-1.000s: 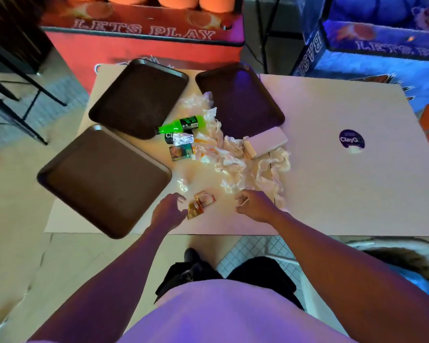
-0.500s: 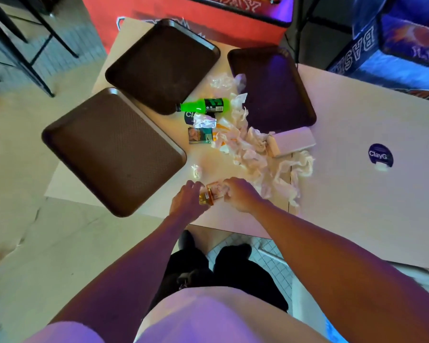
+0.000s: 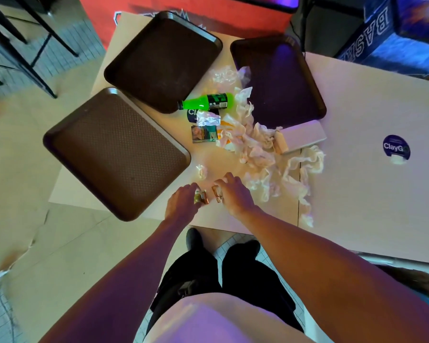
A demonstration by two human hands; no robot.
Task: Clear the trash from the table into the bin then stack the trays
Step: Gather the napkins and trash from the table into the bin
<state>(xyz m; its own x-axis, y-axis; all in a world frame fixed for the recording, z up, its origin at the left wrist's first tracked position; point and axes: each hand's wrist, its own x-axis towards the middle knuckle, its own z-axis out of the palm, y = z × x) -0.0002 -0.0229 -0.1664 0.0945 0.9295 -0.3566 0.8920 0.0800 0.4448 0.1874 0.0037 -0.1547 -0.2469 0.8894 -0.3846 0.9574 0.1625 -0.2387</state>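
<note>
L grip (image 3: 183, 205) curls round a gold wrapper (image 3: 200, 197) at the near edge of the tabletop (image 3: 382, 206). R grip (image 3: 235, 194) pinches a 2nd wrapper (image 3: 217, 194) just beside it. Crumpled napkins (image 3: 258, 149), green bottle (image 3: 206, 101) & packet (image 3: 203, 134) lie btwn near-left tray (image 3: 114, 154), far-left tray (image 3: 159, 60) & far-right tray (image 3: 278, 80), all unstacked.

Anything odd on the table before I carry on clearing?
Yes. The near tray hangs over the table's left front corner and could tip. The green bottle lies on its side, cap at the far-left tray's rim. One napkin lies close to the front edge.
</note>
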